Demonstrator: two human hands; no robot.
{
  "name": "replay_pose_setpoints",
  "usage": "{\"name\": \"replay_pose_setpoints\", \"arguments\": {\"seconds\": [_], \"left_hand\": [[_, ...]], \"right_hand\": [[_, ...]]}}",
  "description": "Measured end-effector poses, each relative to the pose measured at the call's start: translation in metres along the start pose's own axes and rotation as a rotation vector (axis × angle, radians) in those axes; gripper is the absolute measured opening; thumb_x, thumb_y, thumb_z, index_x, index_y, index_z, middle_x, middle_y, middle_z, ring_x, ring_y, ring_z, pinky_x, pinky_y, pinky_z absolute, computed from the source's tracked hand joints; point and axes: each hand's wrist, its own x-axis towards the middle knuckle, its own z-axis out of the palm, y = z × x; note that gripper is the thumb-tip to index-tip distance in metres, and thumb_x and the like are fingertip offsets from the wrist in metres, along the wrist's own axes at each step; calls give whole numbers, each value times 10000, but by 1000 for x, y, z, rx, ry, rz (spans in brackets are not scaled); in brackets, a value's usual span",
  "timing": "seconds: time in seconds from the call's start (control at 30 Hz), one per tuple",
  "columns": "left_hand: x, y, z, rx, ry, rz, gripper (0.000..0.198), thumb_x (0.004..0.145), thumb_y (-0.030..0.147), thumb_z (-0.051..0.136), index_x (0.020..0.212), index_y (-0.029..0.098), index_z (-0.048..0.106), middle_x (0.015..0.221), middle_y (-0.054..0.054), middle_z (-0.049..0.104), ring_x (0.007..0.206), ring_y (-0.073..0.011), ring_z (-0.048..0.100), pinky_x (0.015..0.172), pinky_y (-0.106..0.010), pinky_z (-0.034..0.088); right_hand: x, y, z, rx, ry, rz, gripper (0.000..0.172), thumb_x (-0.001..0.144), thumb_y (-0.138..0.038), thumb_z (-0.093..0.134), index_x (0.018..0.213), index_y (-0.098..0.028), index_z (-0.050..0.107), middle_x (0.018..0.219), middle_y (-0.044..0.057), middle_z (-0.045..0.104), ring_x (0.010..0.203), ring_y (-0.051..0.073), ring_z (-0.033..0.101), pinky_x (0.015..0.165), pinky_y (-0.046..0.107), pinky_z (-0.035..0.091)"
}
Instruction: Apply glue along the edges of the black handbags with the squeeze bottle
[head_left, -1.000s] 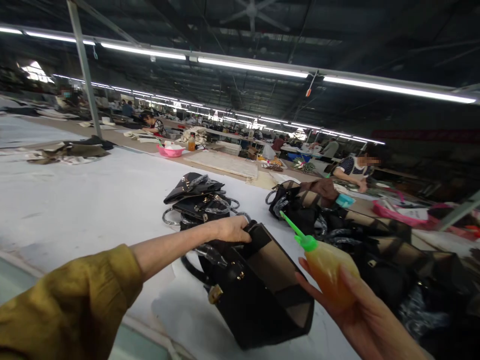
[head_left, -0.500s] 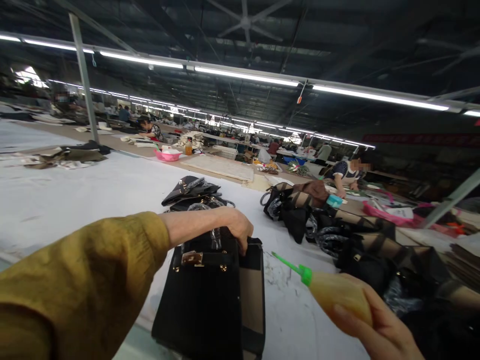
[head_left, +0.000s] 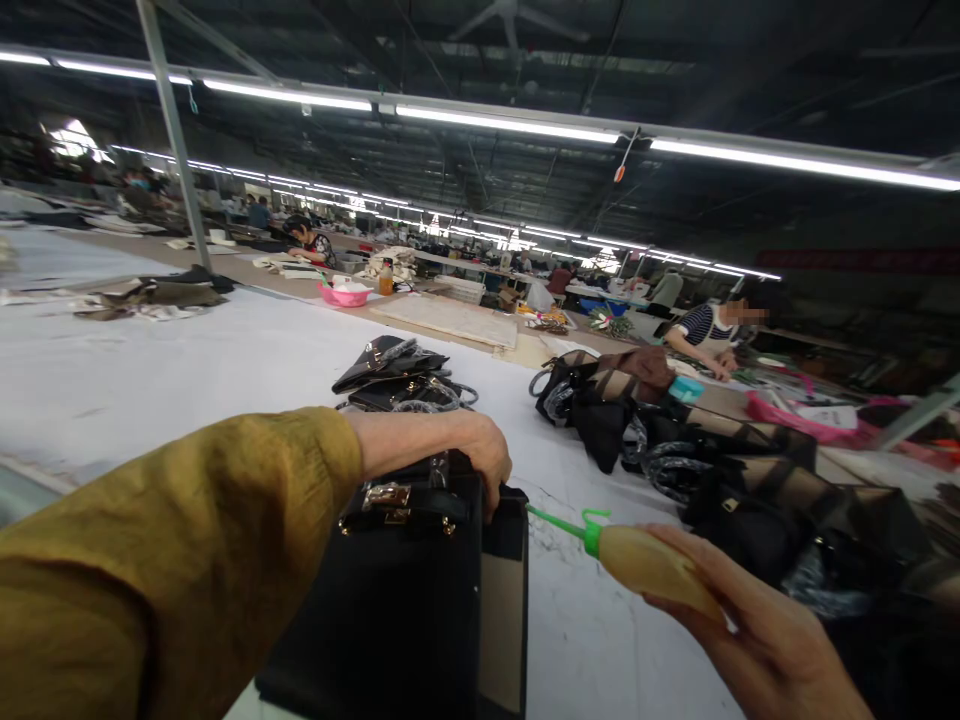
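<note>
A black handbag point(head_left: 405, 620) with gold fittings and a beige side panel lies in front of me on the white table. My left hand point(head_left: 489, 462) reaches over it, fingers bent down and gripping the bag's upper side edge; the fingertips are partly hidden. In my right hand point(head_left: 750, 610) is a squeeze bottle point(head_left: 652, 565) of yellowish liquid, held on its side. Its thin green nozzle points left, with the tip at the bag's top side corner, apparently touching it. Behind my left forearm more black handbags point(head_left: 401, 375) with plastic-wrapped handles lie stacked.
A row of black and beige handbags point(head_left: 675, 450) runs along the right. Farther back are a pink basin point(head_left: 345, 296), a bottle of amber liquid point(head_left: 386, 277) and fabric pieces point(head_left: 157, 295). A metal post point(head_left: 176, 140) rises at left. A co-worker point(head_left: 709, 330) bends over the table at right.
The squeeze bottle has moved left and turned more level, bringing its nozzle tip to the bag's corner. My left hand stays at the bag's edge. The view has shifted slightly.
</note>
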Motion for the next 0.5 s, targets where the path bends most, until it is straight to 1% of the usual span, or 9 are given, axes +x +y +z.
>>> {"name": "replay_pose_setpoints", "arguments": {"seconds": [0.07, 0.13, 0.27, 0.33, 0.5], "left_hand": [[1, -1, 2, -24, -22, 23, 244, 456, 370, 800, 430, 181, 649, 530, -66, 648, 516, -214, 560, 475, -296, 394], [2, -1, 3, -39, -29, 38, 238, 464, 343, 802, 415, 174, 641, 531, -81, 643, 522, -219, 553, 479, -303, 395], [5, -2, 4, -89, -20, -5, 244, 331, 274, 847, 397, 181, 631, 512, -69, 635, 527, -231, 556, 497, -313, 408], [7, -3, 4, -90, -22, -8, 250, 312, 274, 850, 397, 183, 632, 508, -64, 633, 532, -235, 566, 501, -313, 416], [11, -6, 5, -7, -46, 40, 268, 413, 388, 818, 410, 197, 630, 521, -48, 636, 564, -225, 585, 501, -295, 429]], "right_hand": [[0, 1, 1, -24, -13, -16, 316, 813, -399, 585, 1102, -279, 620, 1040, 27, 689, 870, 234, 666, 729, 264, 536], [-1, 3, 2, -29, -20, -14, 335, 817, -385, 583, 1137, -287, 609, 1071, 29, 677, 898, 251, 657, 749, 292, 537], [0, 4, 4, -9, -30, -36, 351, 817, -329, 575, 1167, -319, 600, 1096, 13, 666, 915, 258, 652, 762, 310, 538], [1, 3, 4, 3, -31, -61, 367, 819, -299, 569, 1184, -338, 588, 1108, -1, 660, 922, 250, 650, 779, 306, 534], [-2, -1, 3, 32, -5, -120, 408, 828, -242, 545, 1217, -365, 567, 1138, -10, 644, 964, 250, 635, 815, 320, 525]]}}
